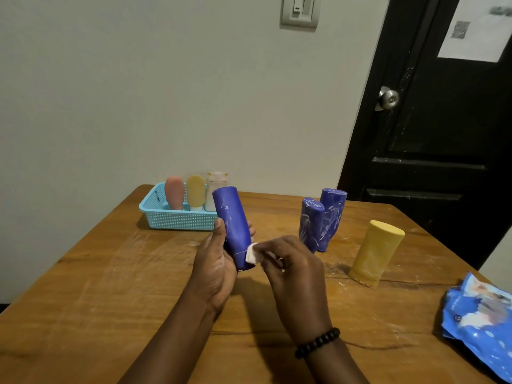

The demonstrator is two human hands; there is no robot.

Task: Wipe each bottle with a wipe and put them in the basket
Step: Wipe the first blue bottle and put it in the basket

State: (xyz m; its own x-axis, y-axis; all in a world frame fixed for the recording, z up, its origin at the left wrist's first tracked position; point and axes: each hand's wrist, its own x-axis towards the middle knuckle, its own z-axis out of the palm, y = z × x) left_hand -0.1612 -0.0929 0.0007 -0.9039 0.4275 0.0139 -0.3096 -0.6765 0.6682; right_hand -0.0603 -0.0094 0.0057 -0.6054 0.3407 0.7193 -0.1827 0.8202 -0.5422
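My left hand (214,261) grips a blue bottle (231,220) above the wooden table, tilted a little to the left. My right hand (293,267) pinches a small white wipe (251,256) and presses it against the bottle's lower side. Two more blue bottles (322,220), streaked with white, stand together to the right. A yellow bottle (375,253) stands further right. At the back left, the light blue basket (177,221) holds a pink bottle (174,192), a small yellow bottle (196,191) and a pale white bottle (215,187), all upright.
A blue pack of wipes (479,325) lies at the table's right edge. The wall runs close behind the basket, and a black door (432,134) stands at the back right. White smears mark the table (110,300).
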